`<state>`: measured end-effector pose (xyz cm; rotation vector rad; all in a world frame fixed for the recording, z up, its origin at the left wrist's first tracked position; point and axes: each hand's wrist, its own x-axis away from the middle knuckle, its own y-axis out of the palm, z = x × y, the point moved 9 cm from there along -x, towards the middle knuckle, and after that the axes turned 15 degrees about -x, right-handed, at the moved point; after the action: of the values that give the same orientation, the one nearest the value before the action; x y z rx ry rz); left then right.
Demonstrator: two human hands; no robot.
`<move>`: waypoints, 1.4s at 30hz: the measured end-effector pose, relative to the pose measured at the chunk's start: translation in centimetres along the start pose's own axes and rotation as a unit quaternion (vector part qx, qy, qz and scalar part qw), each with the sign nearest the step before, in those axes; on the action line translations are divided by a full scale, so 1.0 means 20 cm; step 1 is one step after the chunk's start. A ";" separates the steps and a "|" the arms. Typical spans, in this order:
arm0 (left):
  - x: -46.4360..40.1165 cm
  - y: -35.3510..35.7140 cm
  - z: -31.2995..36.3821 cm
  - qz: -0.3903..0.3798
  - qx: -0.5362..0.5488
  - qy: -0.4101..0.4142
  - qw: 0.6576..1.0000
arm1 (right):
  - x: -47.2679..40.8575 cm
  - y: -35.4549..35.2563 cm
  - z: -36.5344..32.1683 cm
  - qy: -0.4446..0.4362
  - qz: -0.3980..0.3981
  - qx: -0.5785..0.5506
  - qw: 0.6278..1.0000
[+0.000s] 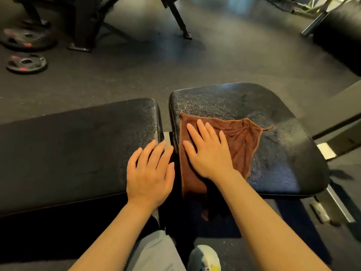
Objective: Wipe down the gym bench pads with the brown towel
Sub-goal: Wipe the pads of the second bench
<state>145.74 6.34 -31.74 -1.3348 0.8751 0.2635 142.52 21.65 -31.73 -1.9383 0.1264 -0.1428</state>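
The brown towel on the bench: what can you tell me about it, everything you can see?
The brown towel is a soft, fuzzy cloth, rust-brown with a stitched hem and a small loop tag at its far right corner. It lies spread and a little wrinkled on the left part of the right-hand bench pad, its near end drooping over the pad's front edge into shadow. The right hand presses flat on it with straight, spread fingers. The left hand rests beside it, on the other pad, apart from the towel.

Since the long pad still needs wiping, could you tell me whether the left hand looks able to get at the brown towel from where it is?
Probably yes. The left hand lies flat at the long pad's end, just beside the brown towel, with nothing between. The right hand presses on the towel, though.
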 end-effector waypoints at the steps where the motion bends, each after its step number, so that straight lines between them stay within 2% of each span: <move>1: 0.01 0.00 0.00 0.001 -0.005 0.002 1.000 | -0.04 -0.02 0.02 0.010 -0.002 -0.003 1.000; 5: 0.01 0.00 0.02 0.012 -0.018 0.013 1.000 | -0.04 -0.02 0.05 0.017 -0.016 0.003 1.000; 10: 0.03 -0.01 0.04 0.041 -0.030 0.064 0.997 | 0.30 -0.09 0.19 -0.051 -0.028 0.020 0.998; 15: 0.06 0.00 0.06 0.047 -0.061 0.083 0.994 | 0.50 -0.15 0.41 -0.065 -0.057 0.079 0.993; 18: 0.06 0.00 0.07 0.057 -0.055 0.089 0.993 | 0.48 -0.10 0.32 -0.137 -0.086 0.154 0.975; 24: 0.07 0.00 0.07 0.076 -0.051 0.094 0.991 | 0.34 0.06 -0.03 -0.267 -0.098 0.156 0.946; 32: 0.04 -0.04 0.02 0.090 -0.029 0.032 0.995 | 0.34 0.04 -0.03 -0.181 -0.043 0.090 0.978; 34: 0.03 -0.06 0.00 0.075 0.008 0.012 0.997 | 0.39 0.02 0.02 -0.154 -0.017 0.073 0.985; 37: 0.02 -0.07 -0.14 0.031 0.099 -0.071 0.992 | 0.47 0.01 0.07 -0.109 0.017 0.072 0.991; 42: 0.06 -0.04 -0.23 0.015 0.019 -0.056 0.998 | 0.35 0.04 0.00 -0.023 -0.003 0.093 0.995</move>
<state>145.19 1.51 -31.79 -1.2611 0.8015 0.3403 149.33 20.25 -32.25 -1.7560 0.0732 -0.1100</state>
